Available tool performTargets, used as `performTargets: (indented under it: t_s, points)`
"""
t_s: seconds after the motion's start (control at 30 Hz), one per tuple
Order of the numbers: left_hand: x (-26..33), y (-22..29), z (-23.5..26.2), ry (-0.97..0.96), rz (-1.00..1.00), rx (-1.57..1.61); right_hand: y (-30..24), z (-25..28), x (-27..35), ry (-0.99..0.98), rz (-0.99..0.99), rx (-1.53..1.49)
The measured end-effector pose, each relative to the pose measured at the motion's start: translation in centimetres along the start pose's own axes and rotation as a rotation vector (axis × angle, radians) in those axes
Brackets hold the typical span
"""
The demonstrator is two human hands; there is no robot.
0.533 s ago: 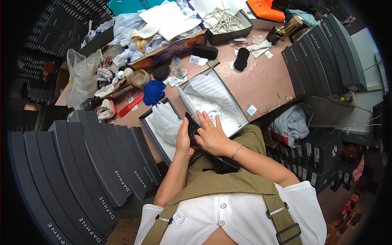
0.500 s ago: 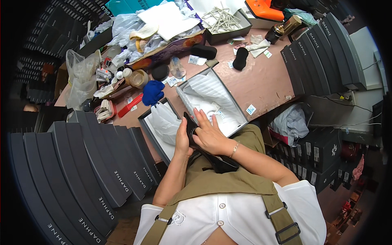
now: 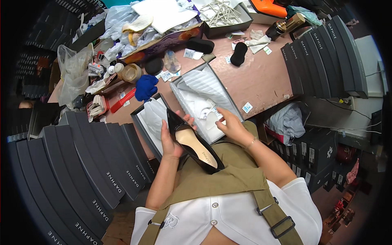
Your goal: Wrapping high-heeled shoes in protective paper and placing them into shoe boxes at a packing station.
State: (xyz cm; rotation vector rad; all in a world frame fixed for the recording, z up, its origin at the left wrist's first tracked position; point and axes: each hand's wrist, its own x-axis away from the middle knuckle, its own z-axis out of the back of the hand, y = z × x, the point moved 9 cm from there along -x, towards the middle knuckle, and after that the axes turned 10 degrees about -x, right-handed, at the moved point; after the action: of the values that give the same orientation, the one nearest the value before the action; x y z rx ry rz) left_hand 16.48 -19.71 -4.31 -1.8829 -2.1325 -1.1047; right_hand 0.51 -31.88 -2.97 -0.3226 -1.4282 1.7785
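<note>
A glossy black pointed pump [image 3: 196, 148] with a beige insole rests in my left hand [image 3: 169, 141], its opening facing up and its toe toward the open boxes. The fingers of that hand wrap under the shoe's front. Over the larger grey shoebox [image 3: 234, 104], my right hand [image 3: 234, 130] pinches the edge of a white rounded piece [image 3: 212, 123]; its material is unclear. White tissue [image 3: 204, 83] fills the larger box. The lid-like grey tray [image 3: 148, 132] beside it also holds white paper [image 3: 155, 115].
Dark shoeboxes stand in rows at the left [image 3: 81, 163] and far right [image 3: 322, 57]. A blue cloth [image 3: 146, 87], a red strip [image 3: 122, 101], jars [image 3: 131, 73] and a black insole-shaped pad [image 3: 238, 54] lie on the pink table [image 3: 261, 77].
My right hand has come out of the pump and moved right, over the larger box, to the white piece. The left hand has turned the pump so its insole shows.
</note>
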Motion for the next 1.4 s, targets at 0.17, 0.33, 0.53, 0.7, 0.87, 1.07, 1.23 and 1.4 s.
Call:
performTargets:
  t_s: [0.17,0.33,0.53,0.7,0.87,1.07,1.23,1.4]
  points:
    - [3.2,-6.0,-3.1,-0.044,0.237,0.118,5.0,-2.2,-2.8,0.075,0.086,0.350]
    - [1.7,-2.5,-0.3,0.103,0.023,-0.077,-4.0,0.1,-2.0,0.043,0.093,-0.040]
    - [2.0,-2.7,-1.3,0.151,0.028,-0.129,-10.8,-8.8,1.1,-0.239,0.457,0.346]
    - [2.4,-2.3,-0.7,0.121,0.025,-0.083,-10.8,-8.5,3.7,-0.456,0.561,0.245]
    - [2.3,-3.8,-0.6,0.120,0.077,-0.079,-9.5,-9.2,-0.4,-0.249,0.563,0.430]
    - [2.5,-3.7,1.3,0.216,0.154,0.024,-5.8,-4.2,-5.9,0.125,0.602,0.565]
    - [1.7,-2.5,1.7,0.218,0.138,0.029,-2.8,-4.7,-8.6,0.042,0.539,0.429]
    - [1.8,-2.4,1.3,0.267,0.096,0.010,-9.1,-7.4,-3.2,-0.254,0.401,0.033]
